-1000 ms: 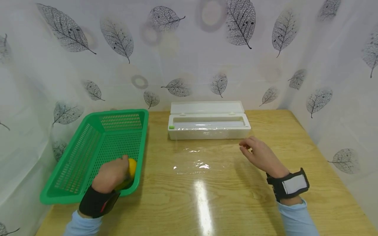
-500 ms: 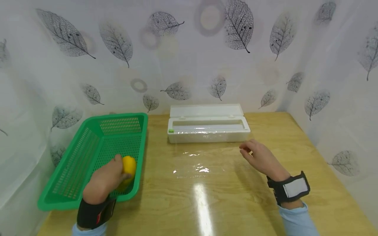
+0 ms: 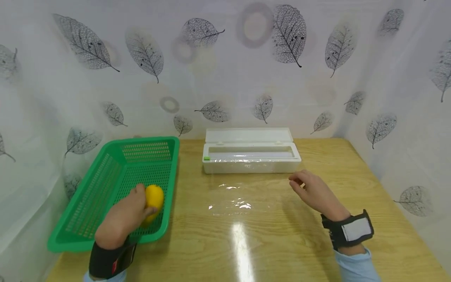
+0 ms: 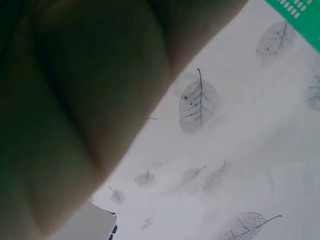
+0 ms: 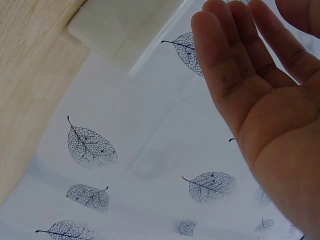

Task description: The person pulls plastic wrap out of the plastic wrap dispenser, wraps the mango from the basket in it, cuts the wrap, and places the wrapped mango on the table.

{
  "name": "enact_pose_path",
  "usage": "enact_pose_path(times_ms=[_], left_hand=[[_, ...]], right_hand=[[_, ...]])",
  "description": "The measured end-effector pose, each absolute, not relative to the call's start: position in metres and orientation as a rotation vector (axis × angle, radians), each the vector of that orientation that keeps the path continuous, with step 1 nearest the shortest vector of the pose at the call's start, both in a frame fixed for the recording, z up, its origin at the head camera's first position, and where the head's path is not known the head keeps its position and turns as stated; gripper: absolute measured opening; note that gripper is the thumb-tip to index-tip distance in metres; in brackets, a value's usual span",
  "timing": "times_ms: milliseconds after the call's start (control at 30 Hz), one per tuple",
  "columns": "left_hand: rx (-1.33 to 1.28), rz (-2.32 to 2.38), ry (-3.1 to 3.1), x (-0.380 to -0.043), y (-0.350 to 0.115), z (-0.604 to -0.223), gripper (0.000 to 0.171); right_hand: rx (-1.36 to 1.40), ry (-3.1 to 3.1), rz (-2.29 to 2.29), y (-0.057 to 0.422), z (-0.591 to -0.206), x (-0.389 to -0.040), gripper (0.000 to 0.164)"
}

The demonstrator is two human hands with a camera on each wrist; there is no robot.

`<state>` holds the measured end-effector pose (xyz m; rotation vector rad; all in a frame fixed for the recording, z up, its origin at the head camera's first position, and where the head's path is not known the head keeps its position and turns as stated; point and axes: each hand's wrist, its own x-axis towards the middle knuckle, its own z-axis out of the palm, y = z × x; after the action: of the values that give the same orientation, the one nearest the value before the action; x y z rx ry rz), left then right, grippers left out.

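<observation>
Basket [image 3: 174, 172], green, slatted, on wood-grain table [image 3: 197, 235]; yellow fruit [image 3: 155, 196] inside basket, by its near right corner; left hand [image 3: 123, 217] over that corner, thumb and fingers gripping the fruit; right hand [image 3: 318, 196] well right of basket, above table, fingers loosely bent; white box [image 3: 251, 167] right of basket, lid [image 3: 248, 135] raised.

- Head view: soft, even light, with a white glare streak crossing the wood-grain tabletop [image 3: 197, 246] at six o'clock.
- A faint shadow falls beside the right hand [image 3: 315, 192], between four and five o'clock.
- Left wrist view: the left hand [image 4: 95, 100], dark and blurred at ten o'clock.
- Right wrist view: the leaf-print curtain [image 5: 212, 187] shows bright at six.
</observation>
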<state>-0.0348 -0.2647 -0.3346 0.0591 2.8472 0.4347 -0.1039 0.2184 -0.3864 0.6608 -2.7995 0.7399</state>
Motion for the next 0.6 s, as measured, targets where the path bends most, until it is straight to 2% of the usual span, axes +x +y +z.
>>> enact_pose_path(times_ms=[600], left_hand=[[0.051, 0.56, 2.935, -0.0349, -0.2608, -0.3324, 0.063]], right_hand=[[0.688, -2.819, 0.758, 0.2195, -0.3844, -0.1056, 0.011]])
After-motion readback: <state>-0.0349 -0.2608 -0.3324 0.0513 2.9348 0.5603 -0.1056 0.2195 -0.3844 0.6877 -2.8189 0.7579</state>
